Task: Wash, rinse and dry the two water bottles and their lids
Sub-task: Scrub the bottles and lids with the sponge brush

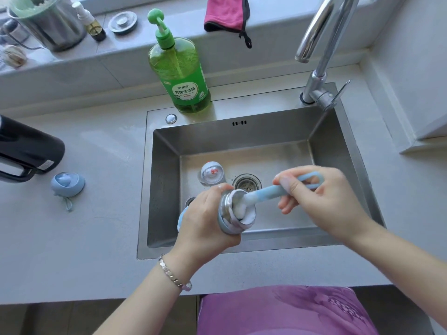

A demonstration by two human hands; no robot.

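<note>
My left hand (205,221) grips a small blue water bottle (226,220) over the steel sink (338,151), its open mouth tilted to the right. My right hand (321,197) pinches the handle of a pale blue bottle brush (271,191), whose foamy sponge head sits inside the bottle's mouth. A second small bottle (211,173) with a clear domed top and a red-and-white figure stands on the sink floor beside the drain (246,183). On the counter to the left lies a blue lid (67,184) with a loop strap.
A green dish-soap pump bottle (182,76) stands behind the sink. The chrome tap (319,76) rises at the back right. A black jug (26,151) lies at the left edge. On the sill hang a pink cloth (226,13), with a metal pot (48,22) further left.
</note>
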